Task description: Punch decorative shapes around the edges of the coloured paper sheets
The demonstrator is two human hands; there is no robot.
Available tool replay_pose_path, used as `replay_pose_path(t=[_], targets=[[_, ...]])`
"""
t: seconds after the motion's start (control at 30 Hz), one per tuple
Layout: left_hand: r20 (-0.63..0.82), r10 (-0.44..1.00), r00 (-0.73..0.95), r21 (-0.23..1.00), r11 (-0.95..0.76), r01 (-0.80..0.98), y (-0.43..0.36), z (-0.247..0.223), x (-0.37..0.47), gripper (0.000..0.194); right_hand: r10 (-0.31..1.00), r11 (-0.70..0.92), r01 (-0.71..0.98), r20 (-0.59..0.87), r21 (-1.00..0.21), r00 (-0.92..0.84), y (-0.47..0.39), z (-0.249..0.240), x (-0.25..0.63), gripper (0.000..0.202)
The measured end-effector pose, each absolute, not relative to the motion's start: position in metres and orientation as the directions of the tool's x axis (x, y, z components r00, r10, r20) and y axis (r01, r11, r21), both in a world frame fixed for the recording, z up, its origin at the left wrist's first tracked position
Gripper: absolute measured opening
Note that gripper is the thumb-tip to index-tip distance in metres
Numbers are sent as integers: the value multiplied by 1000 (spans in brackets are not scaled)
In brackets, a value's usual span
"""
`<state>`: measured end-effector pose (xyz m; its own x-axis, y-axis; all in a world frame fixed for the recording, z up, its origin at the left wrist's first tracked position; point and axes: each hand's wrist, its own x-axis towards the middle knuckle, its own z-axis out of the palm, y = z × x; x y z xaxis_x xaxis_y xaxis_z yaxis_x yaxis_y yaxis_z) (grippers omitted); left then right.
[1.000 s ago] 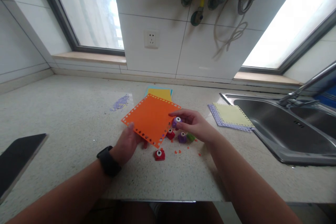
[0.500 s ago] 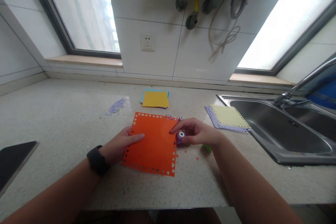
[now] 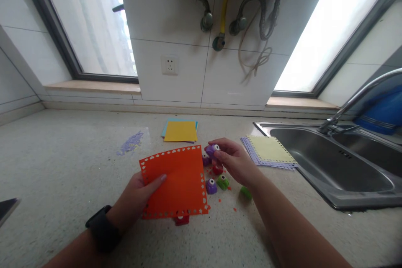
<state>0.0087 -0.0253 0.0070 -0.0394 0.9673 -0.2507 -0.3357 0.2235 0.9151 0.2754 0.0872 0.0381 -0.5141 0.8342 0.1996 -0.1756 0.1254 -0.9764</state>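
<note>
My left hand [image 3: 143, 194] grips an orange sheet of paper [image 3: 176, 182] by its left edge, thumb on top. Small shapes are punched out along the sheet's edges. Between the thumb and fingers of my right hand [image 3: 234, 159] is a purple craft punch [image 3: 212, 150], raised just right of the sheet's upper corner. Below it on the counter are a red punch [image 3: 217, 168], a green punch [image 3: 223, 182] and another purple punch [image 3: 211, 186]. One more red punch [image 3: 181, 220] shows partly from under the sheet's lower edge. Orange paper bits lie around them.
Yellow and blue paper [image 3: 180, 131] lies near the wall. A stack of punched yellow and purple sheets [image 3: 271, 150] sits beside the steel sink [image 3: 333, 176]. Purple paper scraps [image 3: 131, 142] are heaped at the left. Another green object [image 3: 246, 193] is partly behind my right forearm.
The orange sheet has moved left, uncovering several punches. My right hand has lifted the purple punch away from the sheet's right edge. The camera view has tilted up slightly.
</note>
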Motion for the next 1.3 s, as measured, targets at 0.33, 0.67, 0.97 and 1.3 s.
replay_pose_path(t=[0.33, 0.67, 0.97, 1.3], targets=[[-179, 980, -92, 965, 156, -213, -27, 2, 4, 28, 853, 161, -302, 286, -940, -436, 73, 44, 263, 29], [-120, 984, -133, 989, 108, -97, -26, 4, 5, 31, 878, 152, -240, 242, -959, -412, 74, 38, 262, 33], [-136, 983, -123, 986, 122, -114, -27, 7, 6, 29, 860, 136, -276, 251, -952, -444, 73, 38, 260, 29], [-165, 979, -117, 976, 145, -163, -27, 5, 5, 30, 865, 129, -269, 241, -954, -440, 73, 34, 258, 28]])
